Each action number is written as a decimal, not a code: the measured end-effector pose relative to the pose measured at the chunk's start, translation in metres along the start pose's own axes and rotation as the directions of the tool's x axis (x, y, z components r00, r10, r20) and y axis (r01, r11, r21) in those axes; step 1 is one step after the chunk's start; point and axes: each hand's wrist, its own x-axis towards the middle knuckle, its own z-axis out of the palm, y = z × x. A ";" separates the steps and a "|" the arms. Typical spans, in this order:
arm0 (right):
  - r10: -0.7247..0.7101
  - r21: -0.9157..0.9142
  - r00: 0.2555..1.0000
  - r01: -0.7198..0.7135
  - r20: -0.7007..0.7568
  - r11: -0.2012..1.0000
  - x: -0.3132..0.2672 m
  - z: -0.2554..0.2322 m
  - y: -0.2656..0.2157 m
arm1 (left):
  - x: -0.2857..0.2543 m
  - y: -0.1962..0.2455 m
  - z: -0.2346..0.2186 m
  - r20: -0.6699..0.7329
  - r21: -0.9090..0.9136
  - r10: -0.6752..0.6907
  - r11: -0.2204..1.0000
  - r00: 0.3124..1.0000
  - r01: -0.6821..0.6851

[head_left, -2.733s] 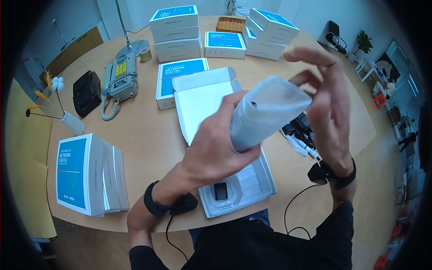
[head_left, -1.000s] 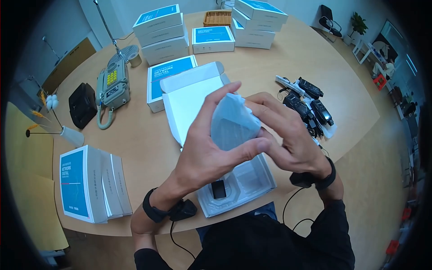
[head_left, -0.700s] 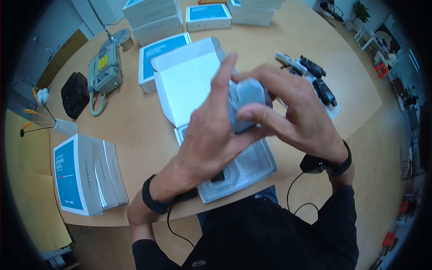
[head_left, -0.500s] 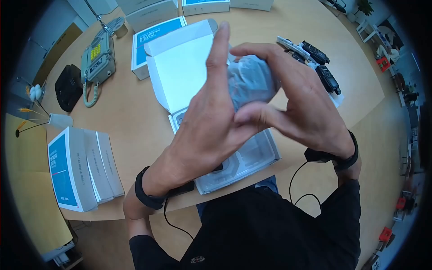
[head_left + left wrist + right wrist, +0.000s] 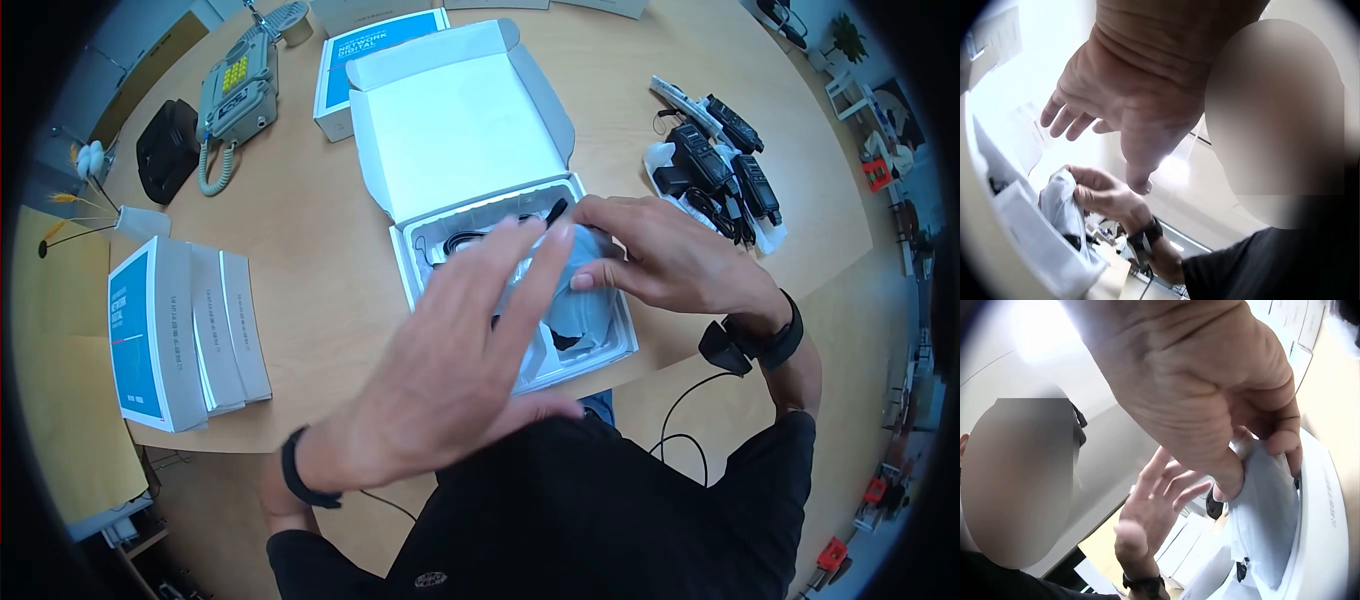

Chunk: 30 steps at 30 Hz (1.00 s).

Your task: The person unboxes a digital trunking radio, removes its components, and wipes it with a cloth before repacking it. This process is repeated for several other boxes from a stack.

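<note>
In the head view, my right hand [image 5: 680, 255] pinches a pale, translucent wrapped bundle [image 5: 582, 305] between thumb and fingers, inside the right part of an open white box [image 5: 405, 268]. The right wrist view shows the bundle [image 5: 1263, 512] against the box wall, with something dark at its lower end. My left hand [image 5: 445, 355] hovers over the front of the box, fingers spread and holding nothing; its palm [image 5: 1138, 100] faces the left wrist camera. A coiled black cable [image 5: 462, 240] lies in the tray behind the left fingers. The raised lid [image 5: 465, 125] leans away.
Several black handheld radios [image 5: 700, 160] with cables and bags lie at the right. Boxes [image 5: 185, 330] stand at the left, another [image 5: 335, 80] behind the lid. A grey telephone [image 5: 240, 95], black case [image 5: 168, 150] and white vase [image 5: 143, 222] are at the back left.
The wrapped bundle has come down from above the box into its right part. My left hand has let go of it and moved toward the front left. My right hand still holds it.
</note>
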 end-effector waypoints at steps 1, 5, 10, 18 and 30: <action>-0.075 -0.020 0.997 0.075 -0.010 0.997 0.000 0.004 0.005 | -0.008 0.001 0.010 0.005 -0.003 -0.004 1.000 1.000 0.004; -0.121 -0.266 0.993 0.122 0.020 0.956 0.003 0.016 -0.003 | -0.029 -0.008 0.045 0.034 0.098 -0.074 0.993 0.997 0.070; -0.302 -0.584 0.938 0.152 -0.169 0.797 -0.007 0.044 -0.005 | -0.030 -0.009 0.051 -0.005 0.131 -0.120 0.984 0.993 0.119; -0.321 -0.590 0.900 0.093 -0.296 0.802 -0.025 0.060 0.015 | -0.017 0.000 0.043 0.068 0.222 -0.086 0.973 0.994 0.069; 0.275 0.302 0.842 -0.142 -0.464 0.943 -0.031 0.026 0.024 | -0.022 -0.035 0.026 -0.323 0.246 0.049 0.969 0.945 0.034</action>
